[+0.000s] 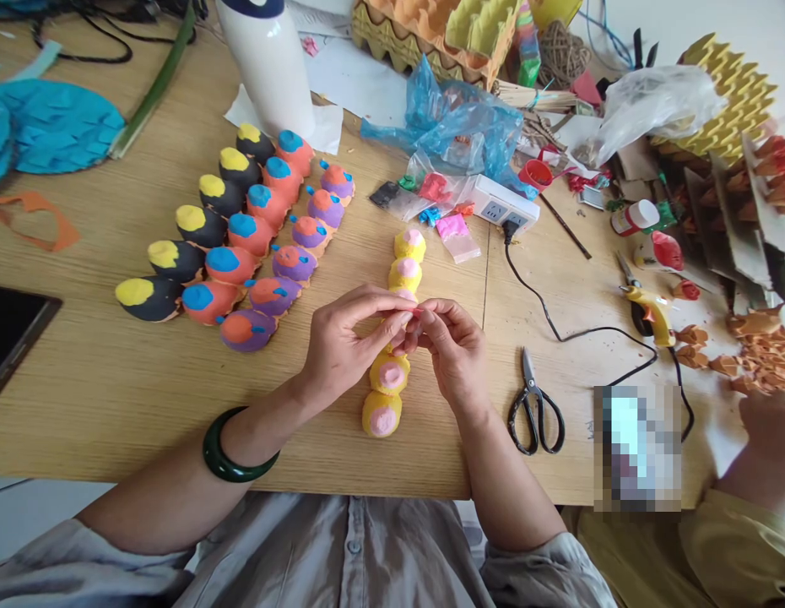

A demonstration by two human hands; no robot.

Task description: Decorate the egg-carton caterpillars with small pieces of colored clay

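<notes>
The left hand [351, 338] and the right hand [454, 348] pinch a tiny red clay bit [416, 310] with their fingertips, right over a row of yellow egg-carton bumps [389, 374] on the wooden table [430, 460].

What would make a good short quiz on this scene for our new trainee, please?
1. True or false: the scissors lie nearer the right hand than the left hand.
2. Which colour is the bangle? A) white B) dark green C) orange
3. Fill in: the hands partly hide a row of pink-topped pieces, whose main colour is ____.

Key: 1. True. 2. B. 3. Yellow.
</notes>
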